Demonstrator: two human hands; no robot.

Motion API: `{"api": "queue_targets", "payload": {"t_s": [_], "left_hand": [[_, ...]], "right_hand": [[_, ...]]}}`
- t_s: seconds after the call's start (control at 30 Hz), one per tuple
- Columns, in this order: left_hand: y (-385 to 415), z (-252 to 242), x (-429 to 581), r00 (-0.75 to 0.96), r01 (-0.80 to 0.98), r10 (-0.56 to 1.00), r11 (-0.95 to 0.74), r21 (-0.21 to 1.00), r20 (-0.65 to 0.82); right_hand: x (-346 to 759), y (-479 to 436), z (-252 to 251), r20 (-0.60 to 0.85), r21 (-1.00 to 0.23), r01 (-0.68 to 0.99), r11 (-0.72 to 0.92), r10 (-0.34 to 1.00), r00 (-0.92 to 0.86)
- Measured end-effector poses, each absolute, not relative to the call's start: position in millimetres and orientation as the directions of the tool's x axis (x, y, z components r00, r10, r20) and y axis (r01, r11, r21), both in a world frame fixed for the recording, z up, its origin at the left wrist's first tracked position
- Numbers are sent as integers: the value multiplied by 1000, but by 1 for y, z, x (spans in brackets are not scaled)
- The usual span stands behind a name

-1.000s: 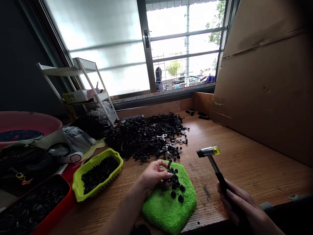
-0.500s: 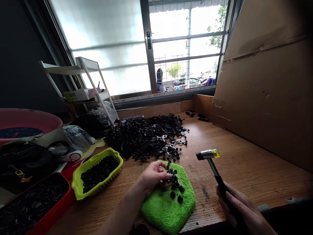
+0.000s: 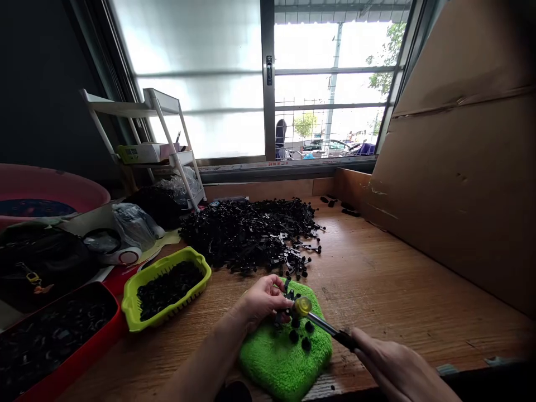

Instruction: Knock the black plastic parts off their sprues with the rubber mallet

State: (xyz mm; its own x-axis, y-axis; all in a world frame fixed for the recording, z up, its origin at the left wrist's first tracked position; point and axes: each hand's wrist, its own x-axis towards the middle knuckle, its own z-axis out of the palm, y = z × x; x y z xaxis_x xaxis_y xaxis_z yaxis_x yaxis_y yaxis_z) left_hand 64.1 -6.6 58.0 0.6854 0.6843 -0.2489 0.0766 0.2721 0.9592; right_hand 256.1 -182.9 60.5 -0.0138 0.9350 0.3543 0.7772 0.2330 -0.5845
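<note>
My left hand [image 3: 260,301] is closed on a black plastic part with round knobs [image 3: 295,324] and holds it down on a green fuzzy cloth pad [image 3: 285,352] on the wooden table [image 3: 397,279]. My right hand [image 3: 396,368] grips the dark handle of a small hammer [image 3: 316,318]. The hammer's yellow-tipped head [image 3: 302,305] rests on the black part, right beside my left fingers.
A large heap of black plastic parts [image 3: 251,231] lies behind the pad. To the left stand a lime-green basket [image 3: 138,285] and a red tray [image 3: 100,335], both holding black pieces. A cardboard sheet [image 3: 460,167] leans at the right; a white rack [image 3: 167,139] and pink basin [image 3: 62,190] stand at the left.
The hammer has swung down from above the table at the right onto the black part on the green pad. My left hand has stayed on the part.
</note>
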Motion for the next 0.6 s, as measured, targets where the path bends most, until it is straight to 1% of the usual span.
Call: {"api": "queue_targets", "payload": {"t_s": [0.03,0.1,0.17,0.27,0.3,0.33,0.4,0.47,0.5,0.6], "left_hand": [[-6,57,64,685,79,685,269,960,-248],[-5,56,64,692,84,678,266,960,-248],[-5,55,64,699,90,671,259,962,-246],[-5,54,65,686,107,686,235,966,-243],[-6,54,65,678,112,693,232,966,-245],[-6,54,65,672,117,698,232,966,-249],[-7,54,66,674,116,693,243,963,-256],[-7,53,66,684,114,684,244,963,-254],[-6,53,67,685,117,684,237,964,-251],[-6,52,67,669,139,698,217,966,-253]], "right_hand": [[257,-183,62,355,-561,795,230,935,-20],[260,-183,65,369,-563,793,234,929,-12],[261,-183,66,339,-560,799,219,940,-20],[261,-181,64,207,-448,881,151,976,-62],[261,-181,63,199,-416,897,147,978,-68],[260,-181,63,219,-412,897,157,973,-70],[259,-181,65,296,-481,851,210,953,-68],[258,-181,66,322,-533,816,224,946,-49],[257,-181,65,303,-527,824,206,952,-44],[258,-180,58,209,-432,892,138,977,-50]]}}
